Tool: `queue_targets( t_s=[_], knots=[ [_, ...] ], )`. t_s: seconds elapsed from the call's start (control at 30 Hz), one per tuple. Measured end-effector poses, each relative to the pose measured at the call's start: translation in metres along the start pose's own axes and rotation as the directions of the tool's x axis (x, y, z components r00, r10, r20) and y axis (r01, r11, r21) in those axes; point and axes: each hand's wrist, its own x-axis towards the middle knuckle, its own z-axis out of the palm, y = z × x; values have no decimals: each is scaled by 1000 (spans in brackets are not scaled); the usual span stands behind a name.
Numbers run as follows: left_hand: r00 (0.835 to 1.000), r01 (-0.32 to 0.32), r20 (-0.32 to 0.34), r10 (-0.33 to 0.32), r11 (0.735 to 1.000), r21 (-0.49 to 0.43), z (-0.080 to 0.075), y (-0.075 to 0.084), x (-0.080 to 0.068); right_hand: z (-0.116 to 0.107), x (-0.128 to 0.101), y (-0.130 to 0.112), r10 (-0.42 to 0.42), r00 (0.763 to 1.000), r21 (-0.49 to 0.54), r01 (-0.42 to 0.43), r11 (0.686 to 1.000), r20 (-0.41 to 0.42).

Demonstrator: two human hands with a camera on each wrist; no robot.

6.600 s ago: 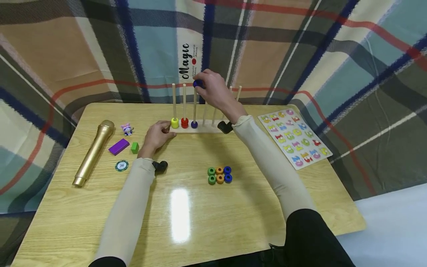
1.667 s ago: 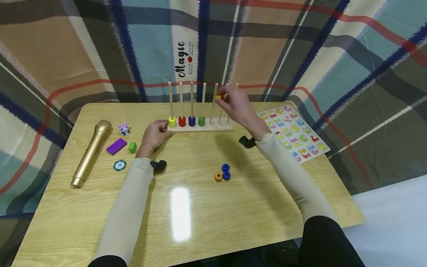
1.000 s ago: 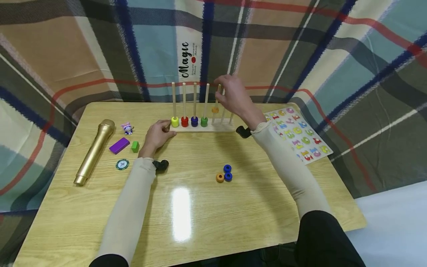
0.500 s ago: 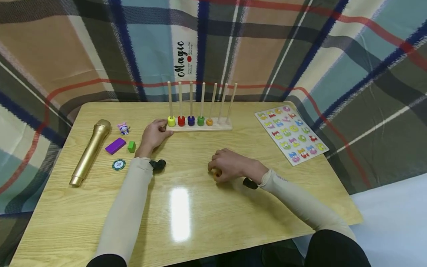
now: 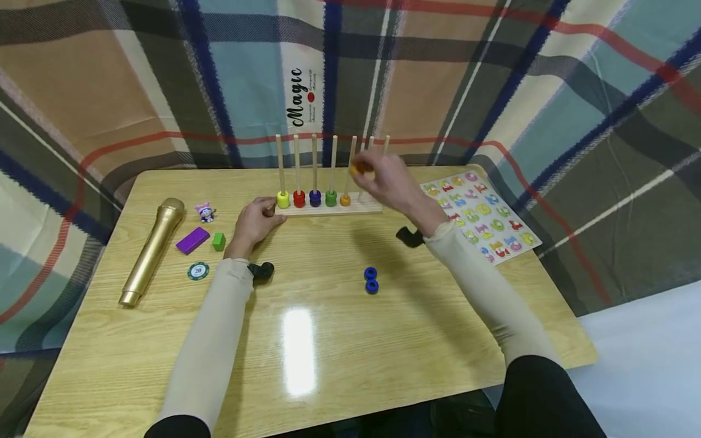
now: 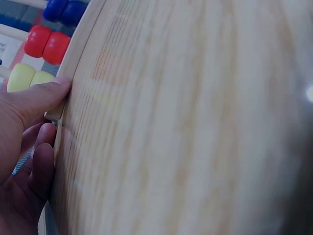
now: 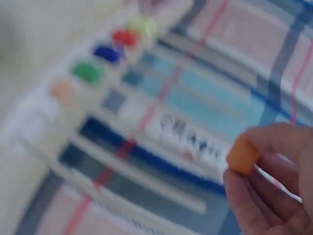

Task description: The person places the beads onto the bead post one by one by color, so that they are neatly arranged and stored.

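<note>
A wooden bead rack [image 5: 361,208] with a row of upright pegs stands near the table's back edge. My left hand [image 5: 254,226] grips its left end, thumb on the front edge. In the right wrist view my right hand [image 7: 274,171] pinches an orange bead [image 7: 243,155] between thumb and fingers; in the head view that hand is up by the tops of the pegs. From the left, the pegs carry yellow beads [image 5: 282,199], red beads [image 5: 298,199], dark blue beads [image 5: 314,199], green beads [image 5: 331,198] and one orange bead at the base.
Two blue beads [image 5: 371,280] lie mid-table. At left are a gold microphone [image 5: 153,250], a purple block [image 5: 193,241], a green block [image 5: 219,241], a poker chip [image 5: 198,271] and a small figurine [image 5: 205,212]. A sticker sheet [image 5: 482,213] lies at right, partly behind the right forearm.
The right hand has put blue, green and orange beads on the pegs, gone down to the table and come back up with another orange bead. The left hand has kept its grip.
</note>
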Motion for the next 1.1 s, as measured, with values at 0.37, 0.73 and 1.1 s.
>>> queue_targets(
  t_s=[0.37, 0.73, 1.1],
  knots=[
    [1000, -5, 15, 5, 1000, -18, 4, 0, 1, -24, 60, 17, 130, 991, -123, -133, 983, -31],
    [1000, 1, 9, -1, 1000, 3, 0, -3, 3, -11, 32, 6, 85, 994, -154, -95, 984, -69],
    [1000, -7, 3, 7, 1000, 1, 0, -3, 1, 64, -75, -12, 434, 746, -329, -299, 896, 505]
  ],
)
